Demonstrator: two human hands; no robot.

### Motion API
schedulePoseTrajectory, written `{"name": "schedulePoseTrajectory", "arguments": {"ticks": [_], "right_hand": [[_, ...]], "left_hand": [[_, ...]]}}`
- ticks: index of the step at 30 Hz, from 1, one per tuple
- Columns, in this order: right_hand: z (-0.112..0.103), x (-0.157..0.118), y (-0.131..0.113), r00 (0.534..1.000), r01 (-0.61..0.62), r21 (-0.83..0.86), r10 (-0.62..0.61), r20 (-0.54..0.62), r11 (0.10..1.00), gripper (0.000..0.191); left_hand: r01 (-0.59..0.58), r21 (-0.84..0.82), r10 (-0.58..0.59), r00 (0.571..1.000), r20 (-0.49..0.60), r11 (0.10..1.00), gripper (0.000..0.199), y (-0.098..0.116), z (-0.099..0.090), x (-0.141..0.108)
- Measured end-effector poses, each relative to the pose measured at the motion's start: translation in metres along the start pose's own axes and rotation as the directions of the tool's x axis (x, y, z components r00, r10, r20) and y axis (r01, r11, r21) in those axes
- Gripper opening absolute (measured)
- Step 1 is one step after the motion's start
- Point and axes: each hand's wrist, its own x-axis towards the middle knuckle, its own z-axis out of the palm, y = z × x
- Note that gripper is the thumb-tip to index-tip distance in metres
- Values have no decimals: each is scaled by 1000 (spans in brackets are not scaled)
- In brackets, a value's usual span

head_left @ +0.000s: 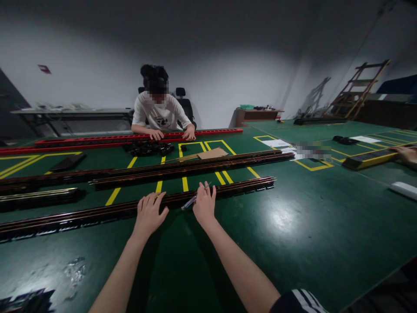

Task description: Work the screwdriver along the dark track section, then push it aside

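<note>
A long, thin black rail [244,188] with coppery lines along its length lies across the green table in front of me. My left hand [149,213] grips it near the middle, fingers curled over the top and thumb on the near side. A small yellow spot shows by those fingertips; I cannot tell what it is. Just to the right, my right hand [204,204] is closed around a slim screwdriver [189,203] with a pale, see-through handle. Its thin shaft points up and right over the rail, and the tip's contact is unclear.
More black rails [195,167] lie parallel behind mine. Beyond are cardboard [213,153], a heap of black parts [148,148] and a red rail [208,134] under a co-worker's hands. Another person's hand [405,154] touches a yellow-edged bar [365,161] at right. Black pieces [28,302] lie near left.
</note>
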Motion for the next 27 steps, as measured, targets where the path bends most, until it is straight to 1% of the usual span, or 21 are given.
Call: {"name": "schedulePoseTrajectory", "arguments": {"ticks": [3, 5, 7, 9, 10, 12, 15, 19, 22, 24, 27], "right_hand": [[0, 1, 3, 994, -89, 4, 89, -57, 996, 48], [0, 1, 4, 989, -114, 40, 118, -86, 993, 47], [-1, 1, 4, 995, -53, 85, 59, -76, 995, 44], [-3, 1, 2, 999, 42, 113, -38, -32, 993, 41], [-3, 0, 2, 998, 67, 114, -66, -7, 991, 41], [-4, 0, 0, 998, 53, 94, -56, 28, 994, 42], [-4, 0, -2, 999, 3, 40, -5, 35, 999, 46], [-1, 1, -2, 1000, -24, -12, 24, -5, 1000, 45], [-1, 1, -1, 997, -65, 12, 65, -42, 998, 45], [-2, 1, 1, 998, -51, 64, 53, -39, 997, 44], [-4, 1, 2, 999, 34, 134, -37, 18, 990, 42]], "left_hand": [[12, -7, -12, 1000, 1, 1000, 50, -1, 1, 0], [15, -5, -15, 1000, 6, 1000, 51, -1, 1, 0], [14, 2, -14, 1000, 12, 1000, 52, -2, 1, 0], [10, 11, -11, 1000, 19, 1000, 52, -1, 1, 1], [8, 16, -8, 1000, 22, 1000, 52, -1, 0, 1], [3, 23, -4, 1000, 27, 1000, 52, 1, -1, 1], [11, 25, -11, 1000, 14, 1000, 52, 2, -3, 0], [27, 27, -27, 1000, 12, 999, 53, 1, -2, -1], [27, 37, -28, 1000, 14, 999, 53, -1, 0, -1], [22, 42, -22, 1000, 7, 999, 53, -2, 2, 0], [18, 44, -18, 1000, 8, 999, 52, -1, 2, 0]]}}
